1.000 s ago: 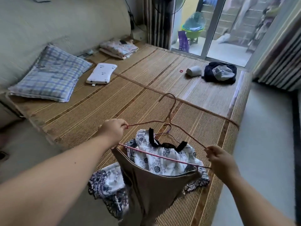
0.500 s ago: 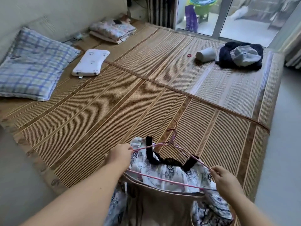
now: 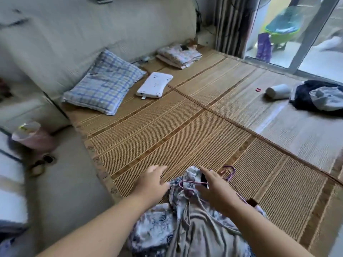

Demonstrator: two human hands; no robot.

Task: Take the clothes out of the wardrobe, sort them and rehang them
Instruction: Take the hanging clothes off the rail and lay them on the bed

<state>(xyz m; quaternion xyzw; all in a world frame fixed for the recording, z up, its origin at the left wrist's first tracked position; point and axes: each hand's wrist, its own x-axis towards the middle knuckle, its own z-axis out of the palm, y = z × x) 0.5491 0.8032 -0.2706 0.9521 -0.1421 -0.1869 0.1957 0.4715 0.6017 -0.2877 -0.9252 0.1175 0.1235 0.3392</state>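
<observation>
The garments (image 3: 200, 234) and hangers (image 3: 229, 170) are laid on the bed mat (image 3: 167, 130), presumably for sorting, with the left hand (image 3: 153, 183) and right hand (image 3: 216, 191) held open above, nothing gripped.

On the mat (image 3: 167, 130), a pillow (image 3: 104, 84) lies at the left edge, with a pad (image 3: 155, 85) just right of it and folded bedding (image 3: 179, 55) behind in the far corner. A clothes heap (image 3: 185, 229) with hangers (image 3: 229, 171) lies at the near edge, and another pile (image 3: 315, 98) lies at the right edge.

blue-plaid pillow (image 3: 104, 86), pink hangers (image 3: 187, 184)
</observation>
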